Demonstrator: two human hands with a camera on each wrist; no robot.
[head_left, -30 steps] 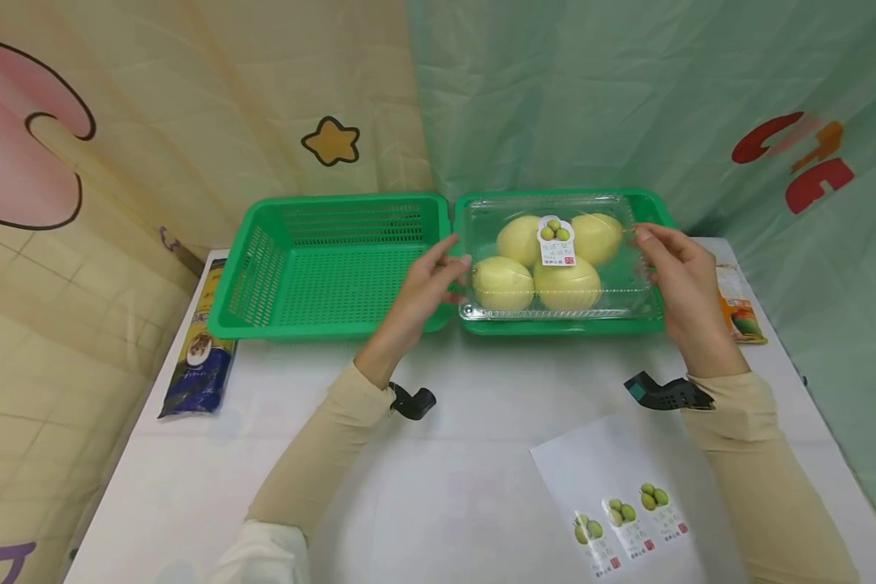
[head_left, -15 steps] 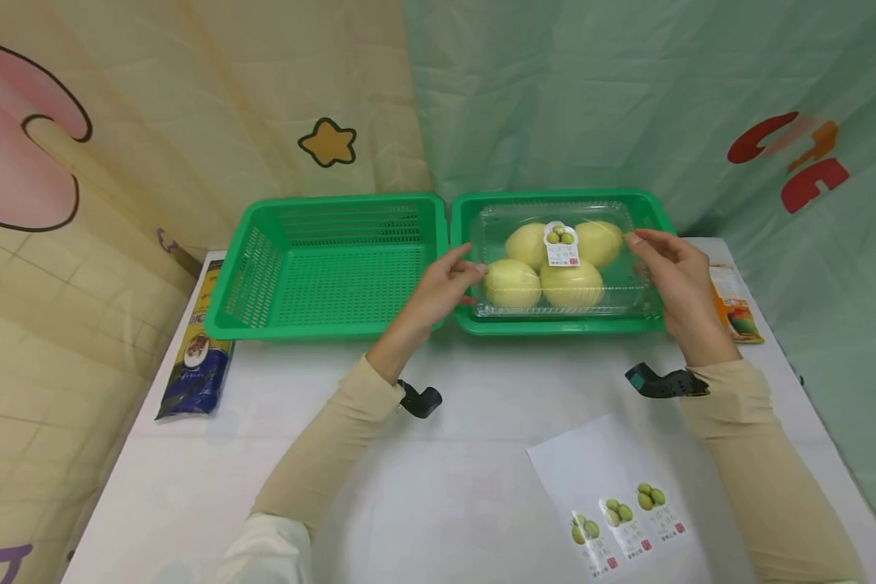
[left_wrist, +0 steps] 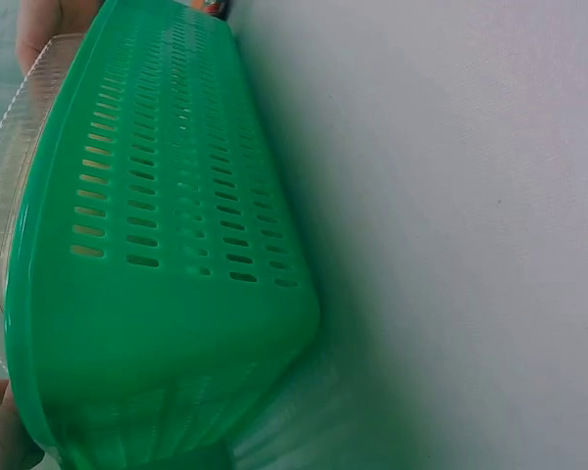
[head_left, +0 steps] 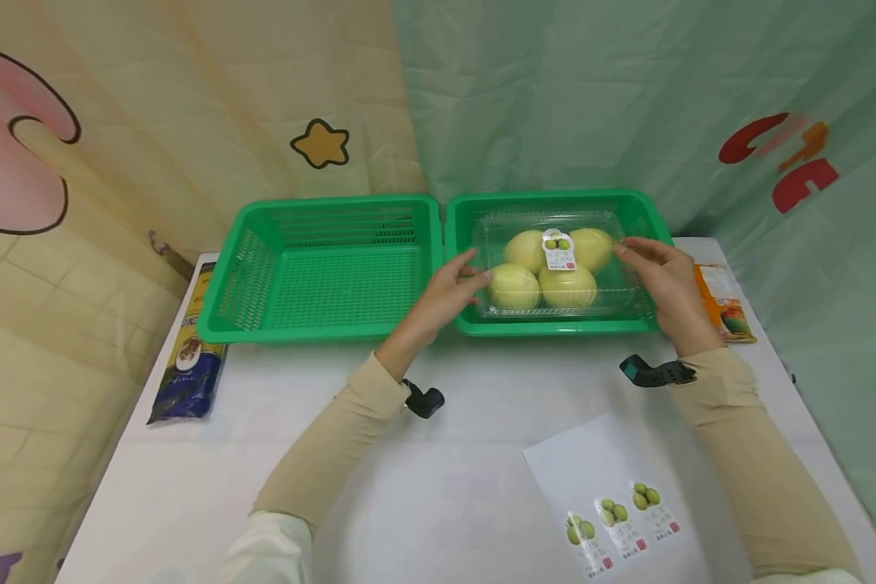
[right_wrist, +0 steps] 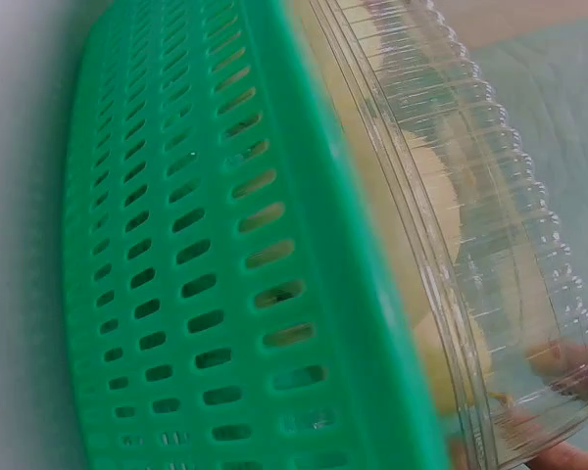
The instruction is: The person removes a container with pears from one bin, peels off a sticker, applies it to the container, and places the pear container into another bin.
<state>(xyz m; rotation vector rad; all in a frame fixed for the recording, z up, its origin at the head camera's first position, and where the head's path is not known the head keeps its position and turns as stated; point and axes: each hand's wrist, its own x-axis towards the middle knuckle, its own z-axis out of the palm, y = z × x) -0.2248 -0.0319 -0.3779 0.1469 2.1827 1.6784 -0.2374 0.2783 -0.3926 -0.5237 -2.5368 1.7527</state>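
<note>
A clear plastic fruit box [head_left: 613, 302] sits in the mouth of the right green basket [head_left: 555, 328]. Inside the box lie several round, pale yellow-green fruits [head_left: 514, 288], and its lid carries a white label [head_left: 559, 251] with a fruit picture. My left hand [head_left: 445, 298] holds the box's left edge between thumb and fingers. At the opposite end, my right hand [head_left: 664, 284] pinches the right edge. In the right wrist view the box's ridged side [right_wrist: 441, 264] stands above the basket rim. Whether its bottom touches the basket floor is hidden.
A second green basket [head_left: 321, 332] stands directly left. A blue and yellow packet [head_left: 187, 357] lies beyond it, and an orange packet [head_left: 726, 304] lies to the right. A sheet of fruit stickers [head_left: 577, 470] is on the white table [head_left: 409, 487], nearer me. Curtains hang behind.
Both hands have lowered the fruit box into the right basket. Earlier it stood higher and overlapped the basket's left rim; now it lies within the rim. The head view has shifted slightly.
</note>
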